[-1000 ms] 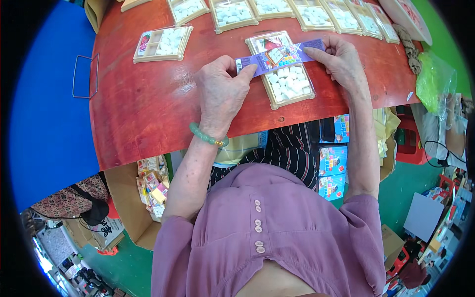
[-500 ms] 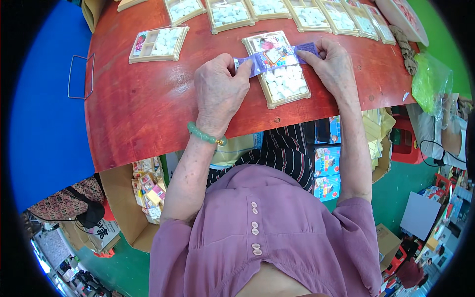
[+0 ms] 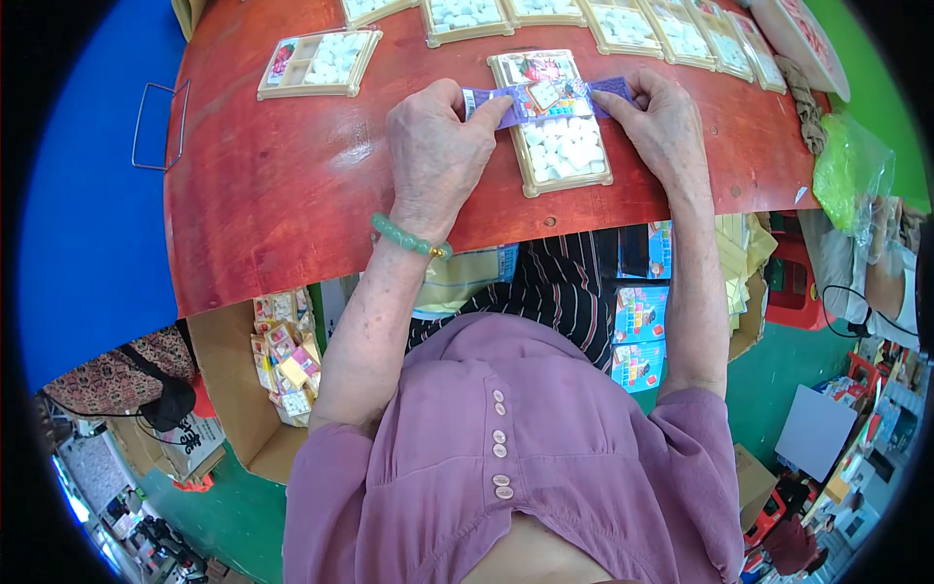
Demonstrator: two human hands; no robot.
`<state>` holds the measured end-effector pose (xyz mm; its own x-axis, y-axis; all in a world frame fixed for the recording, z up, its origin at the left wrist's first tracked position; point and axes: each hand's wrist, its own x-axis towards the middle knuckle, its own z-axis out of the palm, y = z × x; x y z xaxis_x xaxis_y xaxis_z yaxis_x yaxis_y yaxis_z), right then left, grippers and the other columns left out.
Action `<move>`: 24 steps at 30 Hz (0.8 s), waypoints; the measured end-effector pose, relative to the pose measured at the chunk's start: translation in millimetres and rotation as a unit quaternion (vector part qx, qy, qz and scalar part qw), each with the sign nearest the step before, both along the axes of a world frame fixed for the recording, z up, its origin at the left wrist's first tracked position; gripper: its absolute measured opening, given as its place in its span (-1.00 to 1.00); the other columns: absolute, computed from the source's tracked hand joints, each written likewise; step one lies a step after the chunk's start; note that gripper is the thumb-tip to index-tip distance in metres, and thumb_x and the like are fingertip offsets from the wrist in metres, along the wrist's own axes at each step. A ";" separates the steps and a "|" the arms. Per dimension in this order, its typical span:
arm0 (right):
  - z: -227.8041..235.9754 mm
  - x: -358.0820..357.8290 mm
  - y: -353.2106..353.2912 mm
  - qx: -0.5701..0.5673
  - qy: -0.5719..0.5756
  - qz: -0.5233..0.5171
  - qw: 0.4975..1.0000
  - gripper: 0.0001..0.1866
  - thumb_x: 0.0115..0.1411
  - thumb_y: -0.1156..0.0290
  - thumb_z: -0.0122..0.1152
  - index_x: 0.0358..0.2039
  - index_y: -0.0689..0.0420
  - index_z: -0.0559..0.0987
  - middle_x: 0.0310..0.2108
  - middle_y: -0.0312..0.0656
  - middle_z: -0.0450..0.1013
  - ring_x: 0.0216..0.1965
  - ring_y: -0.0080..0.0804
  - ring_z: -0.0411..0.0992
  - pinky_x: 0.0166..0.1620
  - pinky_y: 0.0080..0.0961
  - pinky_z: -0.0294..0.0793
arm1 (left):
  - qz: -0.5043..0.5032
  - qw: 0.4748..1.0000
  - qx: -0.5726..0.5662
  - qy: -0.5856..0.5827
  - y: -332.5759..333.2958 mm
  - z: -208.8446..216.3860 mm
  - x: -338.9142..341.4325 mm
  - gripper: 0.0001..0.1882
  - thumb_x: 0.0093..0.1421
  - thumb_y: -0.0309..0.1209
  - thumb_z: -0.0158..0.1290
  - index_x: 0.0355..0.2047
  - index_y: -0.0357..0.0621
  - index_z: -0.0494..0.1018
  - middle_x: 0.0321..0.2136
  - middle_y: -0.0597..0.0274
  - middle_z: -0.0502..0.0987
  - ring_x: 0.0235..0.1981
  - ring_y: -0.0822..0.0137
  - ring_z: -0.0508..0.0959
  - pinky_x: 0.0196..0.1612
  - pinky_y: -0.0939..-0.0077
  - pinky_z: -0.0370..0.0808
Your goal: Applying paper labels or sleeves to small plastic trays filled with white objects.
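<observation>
A purple printed paper band (image 3: pixel 548 98) is stretched across a cream plastic tray box (image 3: pixel 526 164) lying on the red table. My left hand (image 3: pixel 443 156) pinches the band's left end between thumb and fingers, and my right hand (image 3: pixel 664 136) pinches its right end. White pieces fill the box's near compartment; a picture insert in pink and red shows in its far part. The band lies over the middle of the box; whether it presses on the lid I cannot tell. A similar box (image 3: pixel 319 62) with white pieces lies to the left, apart from my hands.
Several filled boxes (image 3: pixel 623 26) stand in a row along the far side of the red table (image 3: pixel 292 214). At the far right are a pale basin (image 3: pixel 800 44), a brown cloth (image 3: pixel 804 105) and a green plastic bag (image 3: pixel 844 165). A carton (image 3: pixel 219 370) of small packs sits below, left.
Both hands still hold the band across the box. The whole view has shifted slightly, and the band now lies straighter and more level over the box.
</observation>
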<state>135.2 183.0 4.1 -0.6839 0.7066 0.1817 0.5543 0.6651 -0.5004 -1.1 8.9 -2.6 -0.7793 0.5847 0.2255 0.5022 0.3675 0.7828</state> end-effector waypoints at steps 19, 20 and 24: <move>-13.8 3.7 1.5 0.081 0.025 -0.005 0.996 -0.63 0.03 0.16 0.35 -0.28 0.18 0.56 -0.59 -0.22 0.46 -0.54 -0.45 0.41 -0.43 -0.43 0.39 | -0.030 0.987 -0.088 0.132 6.4 5.1 5.1 -0.73 0.06 -0.31 0.09 -0.62 -0.29 0.43 -0.63 -0.12 0.49 -0.50 -0.08 0.54 -0.40 0.07 0.46; -14.0 4.9 1.9 0.091 0.022 -0.006 0.996 -0.62 0.03 0.17 0.35 -0.26 0.18 0.55 -0.58 -0.22 0.47 -0.53 -0.45 0.42 -0.42 -0.43 0.40 | -0.033 0.986 -0.098 0.134 6.7 5.9 5.3 -0.71 0.08 -0.29 0.07 -0.62 -0.28 0.43 -0.63 -0.13 0.49 -0.51 -0.08 0.55 -0.40 0.07 0.46; -11.2 2.9 -2.6 0.074 0.023 0.003 0.997 -0.63 0.03 0.17 0.35 -0.27 0.19 0.55 -0.58 -0.22 0.47 -0.53 -0.45 0.43 -0.41 -0.44 0.41 | -0.031 0.987 -0.102 0.124 7.9 6.4 4.2 -0.65 0.11 -0.21 0.06 -0.62 -0.28 0.43 -0.63 -0.14 0.49 -0.52 -0.06 0.55 -0.42 0.09 0.48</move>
